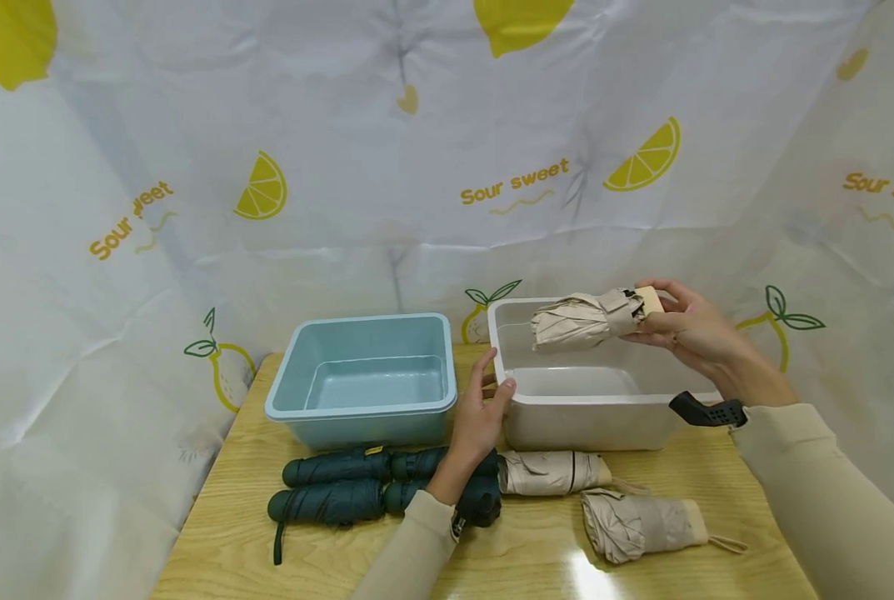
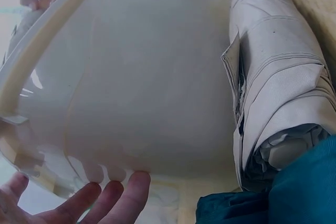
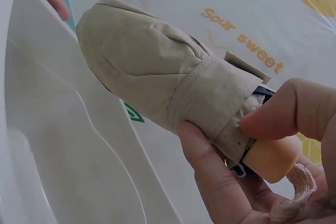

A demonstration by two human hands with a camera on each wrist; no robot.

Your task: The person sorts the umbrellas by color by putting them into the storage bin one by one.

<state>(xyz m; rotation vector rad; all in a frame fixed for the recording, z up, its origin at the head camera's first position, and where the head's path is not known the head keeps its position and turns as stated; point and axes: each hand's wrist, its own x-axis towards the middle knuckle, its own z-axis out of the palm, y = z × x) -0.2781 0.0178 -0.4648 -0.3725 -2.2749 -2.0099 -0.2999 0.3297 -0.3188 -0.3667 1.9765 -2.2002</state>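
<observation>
My right hand [image 1: 690, 329] grips a folded beige umbrella [image 3: 152, 66] by its pale handle end, with the strap [image 3: 303, 179] hanging by the palm. Tilted slightly, the umbrella hangs over the white bin [image 1: 589, 408], its closed canopy pointing left. At the bin's front left corner, my left hand [image 1: 480, 417] holds the rim, thumb on top and fingers against the outer wall; the left wrist view shows those fingertips [image 2: 137, 179] on the plastic. Two more beige umbrellas, one nearer the bin [image 1: 551, 473] and one in front [image 1: 641, 525], lie on the table.
A light blue bin [image 1: 364, 425] stands left of the white one. Several folded dark green umbrellas [image 1: 330, 502] lie in front of it, partly behind my left forearm. A lemon-print sheet [image 1: 387, 208] hangs behind and beside the wooden table [image 1: 229, 533].
</observation>
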